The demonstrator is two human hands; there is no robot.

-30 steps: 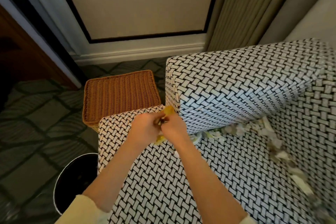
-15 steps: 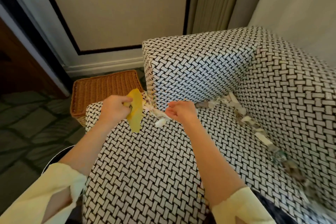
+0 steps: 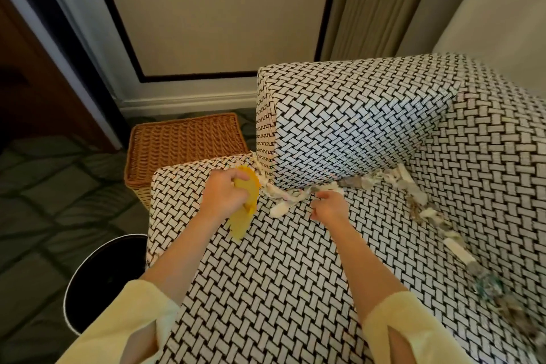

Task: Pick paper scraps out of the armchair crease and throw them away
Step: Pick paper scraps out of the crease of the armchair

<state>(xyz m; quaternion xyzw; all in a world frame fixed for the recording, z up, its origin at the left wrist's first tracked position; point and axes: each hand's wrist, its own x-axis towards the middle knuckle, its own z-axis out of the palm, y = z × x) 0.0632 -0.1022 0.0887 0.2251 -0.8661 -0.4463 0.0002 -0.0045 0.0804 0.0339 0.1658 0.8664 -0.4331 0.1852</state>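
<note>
Head view shows the paper scraps wedged in the armchair crease, a pale line running from the front corner of the seat under the armrest, round the back corner and down along the backrest side toward the right edge of the frame, where it blurs. One loose white scrap lies on the seat cushion just beside the crease near the front corner. The left hand is closed around a yellow paper piece, which hangs below it over the cushion's front-left part. The right hand sits at the crease with its fingers curled and pinched together at the scraps; whether they have actually caught one I cannot tell. On the floor by the seat's front-left corner stands a dark round bin, with a wicker basket behind it. Judging by the long line left in the crease, the task looks early: the yellow piece is out but not yet binned, and nearly everything else remains.
</note>
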